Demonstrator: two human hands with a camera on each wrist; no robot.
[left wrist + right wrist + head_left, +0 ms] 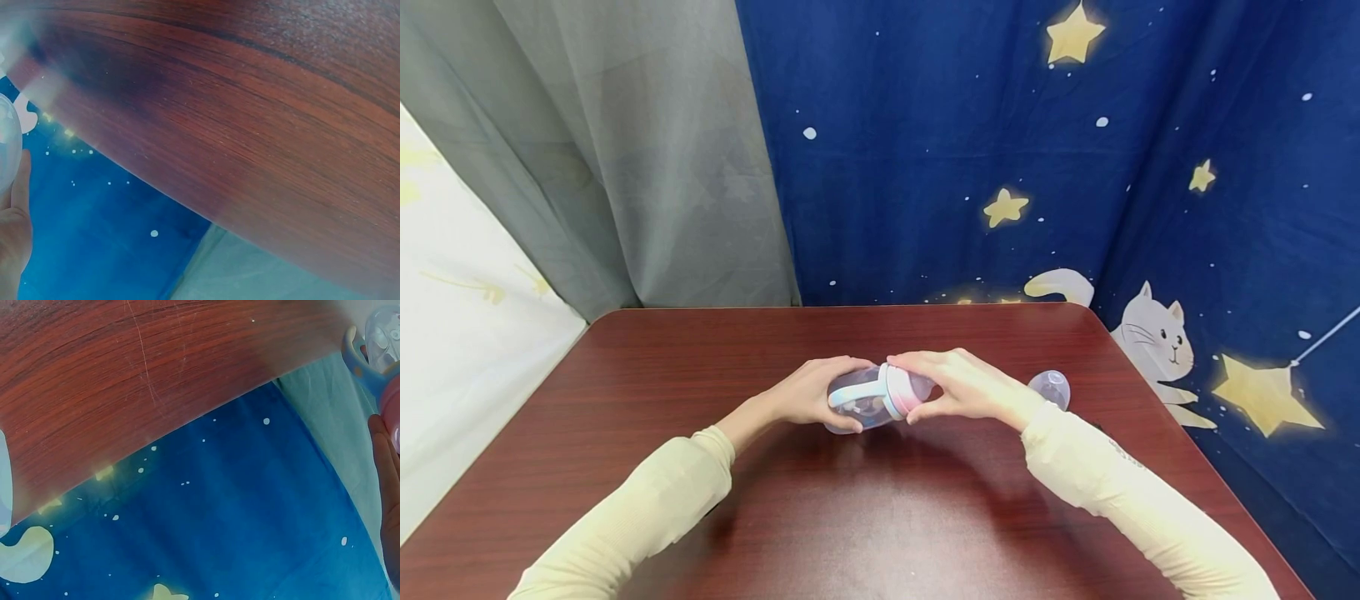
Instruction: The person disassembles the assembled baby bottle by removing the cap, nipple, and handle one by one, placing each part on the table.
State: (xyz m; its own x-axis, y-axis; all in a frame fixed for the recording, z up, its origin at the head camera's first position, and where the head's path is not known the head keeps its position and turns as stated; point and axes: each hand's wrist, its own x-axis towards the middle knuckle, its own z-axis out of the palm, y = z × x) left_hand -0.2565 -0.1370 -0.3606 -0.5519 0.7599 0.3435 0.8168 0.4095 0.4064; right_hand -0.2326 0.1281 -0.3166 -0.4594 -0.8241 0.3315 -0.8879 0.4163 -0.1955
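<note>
Both hands hold a clear baby bottle tipped on its side over the middle of the table. It has a pale blue and white handle and a pink collar. My left hand grips the base end, fingers over the top and thumb along the near side. Around the pink collar curl the fingers and thumb of my right hand. In the right wrist view the collar and handle show at the right edge, by the right hand. A clear domed cap sits beyond the right wrist.
The dark red wood-grain table runs back to a grey curtain and a blue star-patterned curtain. Part of a small dark thing peeks out beside the right sleeve.
</note>
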